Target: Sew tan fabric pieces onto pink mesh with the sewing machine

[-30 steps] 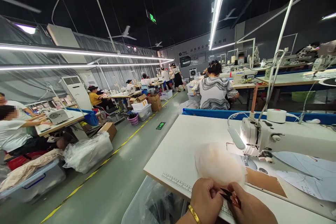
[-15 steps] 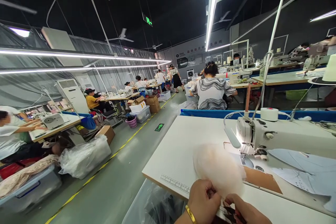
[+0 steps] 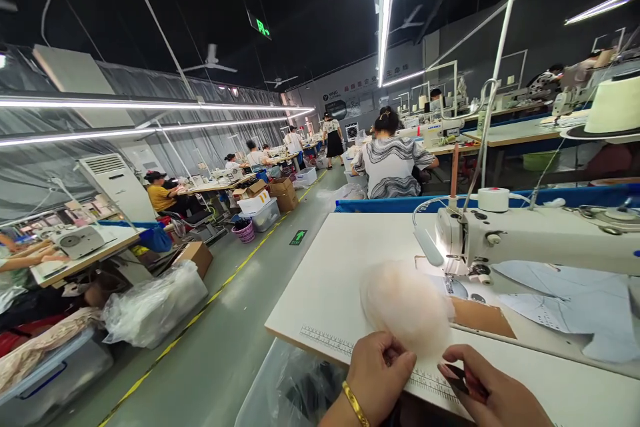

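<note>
A pale, pinkish-white rounded piece of soft fabric (image 3: 407, 310) lies on the front of the white sewing table (image 3: 313, 280), its outline fuzzy. My left hand (image 3: 377, 370), wearing a gold bangle (image 3: 354, 401), is closed in a pinch on the near edge of that fabric. Just to the right, my right hand (image 3: 490, 383) is wrapped round small dark-bladed thread snips (image 3: 456, 375). Their blades point toward the fabric, apart from my left fingers. Most of the snips' handle is hidden in my palm. A printed ruler strip (image 3: 327, 340) runs along the table's front edge.
The sewing machine (image 3: 550, 237) stands right of the fabric, with light-blue paper-like pattern pieces (image 3: 575, 300) and a brown patch (image 3: 483, 317) beside it. Below the table edge is a plastic bin (image 3: 270, 380). A co-worker (image 3: 390, 163) sits ahead; an aisle runs left.
My right hand with the snips has moved right, away from my left hand, widening the gap. My left hand keeps its pinch. The whole view has shifted slightly left and up.
</note>
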Action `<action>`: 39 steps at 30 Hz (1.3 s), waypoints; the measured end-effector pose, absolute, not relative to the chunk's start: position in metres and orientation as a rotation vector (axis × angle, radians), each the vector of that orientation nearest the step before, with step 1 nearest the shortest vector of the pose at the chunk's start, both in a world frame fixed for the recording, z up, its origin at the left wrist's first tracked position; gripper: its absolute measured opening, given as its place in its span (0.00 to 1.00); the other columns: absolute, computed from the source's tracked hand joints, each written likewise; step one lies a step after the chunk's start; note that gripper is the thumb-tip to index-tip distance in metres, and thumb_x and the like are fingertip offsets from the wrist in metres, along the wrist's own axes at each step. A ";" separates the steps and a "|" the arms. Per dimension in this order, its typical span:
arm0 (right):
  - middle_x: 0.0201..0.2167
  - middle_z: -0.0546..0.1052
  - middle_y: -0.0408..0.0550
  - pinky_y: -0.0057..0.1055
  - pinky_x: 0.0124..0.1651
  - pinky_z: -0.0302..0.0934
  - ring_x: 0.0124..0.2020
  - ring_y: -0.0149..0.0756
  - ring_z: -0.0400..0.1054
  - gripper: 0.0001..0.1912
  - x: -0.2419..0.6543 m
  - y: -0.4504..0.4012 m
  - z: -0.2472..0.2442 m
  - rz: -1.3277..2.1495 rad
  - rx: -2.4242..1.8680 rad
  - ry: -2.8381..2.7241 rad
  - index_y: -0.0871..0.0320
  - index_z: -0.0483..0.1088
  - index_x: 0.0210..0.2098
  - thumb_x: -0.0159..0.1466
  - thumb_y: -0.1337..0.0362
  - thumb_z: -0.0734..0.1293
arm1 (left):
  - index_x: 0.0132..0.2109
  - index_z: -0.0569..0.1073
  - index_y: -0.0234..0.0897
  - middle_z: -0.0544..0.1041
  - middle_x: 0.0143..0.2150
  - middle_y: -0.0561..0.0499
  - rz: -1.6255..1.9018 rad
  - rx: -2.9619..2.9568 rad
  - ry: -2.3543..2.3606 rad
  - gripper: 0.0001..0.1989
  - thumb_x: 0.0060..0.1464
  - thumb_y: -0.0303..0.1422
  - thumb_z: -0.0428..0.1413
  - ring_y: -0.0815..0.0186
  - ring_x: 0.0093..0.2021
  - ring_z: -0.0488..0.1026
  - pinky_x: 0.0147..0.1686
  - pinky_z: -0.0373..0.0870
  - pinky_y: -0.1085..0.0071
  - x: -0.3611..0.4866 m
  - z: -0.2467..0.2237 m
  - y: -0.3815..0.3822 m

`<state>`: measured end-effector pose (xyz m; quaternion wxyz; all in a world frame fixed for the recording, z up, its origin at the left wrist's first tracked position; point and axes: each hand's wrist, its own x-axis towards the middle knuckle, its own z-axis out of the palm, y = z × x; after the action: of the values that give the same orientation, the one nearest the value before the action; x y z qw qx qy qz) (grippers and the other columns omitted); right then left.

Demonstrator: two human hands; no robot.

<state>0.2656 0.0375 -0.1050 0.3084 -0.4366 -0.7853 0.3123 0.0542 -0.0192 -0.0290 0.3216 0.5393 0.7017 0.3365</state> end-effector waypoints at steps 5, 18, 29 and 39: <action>0.22 0.74 0.37 0.28 0.28 0.63 0.23 0.37 0.72 0.14 0.264 0.036 -0.104 0.872 -1.219 -2.060 0.48 0.71 0.44 0.66 0.48 0.65 | 0.25 0.76 0.36 0.74 0.25 0.52 0.855 1.501 2.022 0.11 0.49 0.39 0.61 0.64 0.29 0.67 0.32 0.56 0.68 0.063 -0.034 -0.011; 0.32 0.75 0.44 0.34 0.39 0.61 0.33 0.39 0.69 0.08 0.270 0.029 -0.055 0.671 -1.070 -2.073 0.54 0.70 0.45 0.73 0.58 0.62 | 0.33 0.78 0.37 0.77 0.29 0.51 0.751 1.538 1.719 0.20 0.56 0.49 0.54 0.63 0.32 0.70 0.34 0.61 0.69 0.040 -0.025 -0.024; 0.29 0.73 0.45 0.33 0.36 0.51 0.31 0.38 0.64 0.10 0.257 0.033 -0.046 0.147 -0.924 -2.280 0.57 0.72 0.39 0.75 0.62 0.62 | 0.32 0.77 0.40 0.77 0.27 0.52 0.887 1.661 1.799 0.24 0.63 0.52 0.49 0.62 0.30 0.71 0.32 0.63 0.70 0.042 -0.027 -0.024; 0.25 0.71 0.45 0.35 0.34 0.44 0.27 0.35 0.60 0.15 0.220 0.030 -0.037 -0.038 -0.784 -2.342 0.58 0.69 0.31 0.74 0.68 0.58 | 0.34 0.78 0.40 0.81 0.33 0.51 0.968 1.700 1.730 0.20 0.66 0.45 0.48 0.61 0.35 0.76 0.38 0.68 0.68 0.042 -0.032 -0.029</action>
<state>0.2204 0.0303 -0.0369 0.3296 -0.2999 -0.8951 -0.0144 0.0418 -0.0288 -0.0316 0.2622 0.6282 0.6393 0.3576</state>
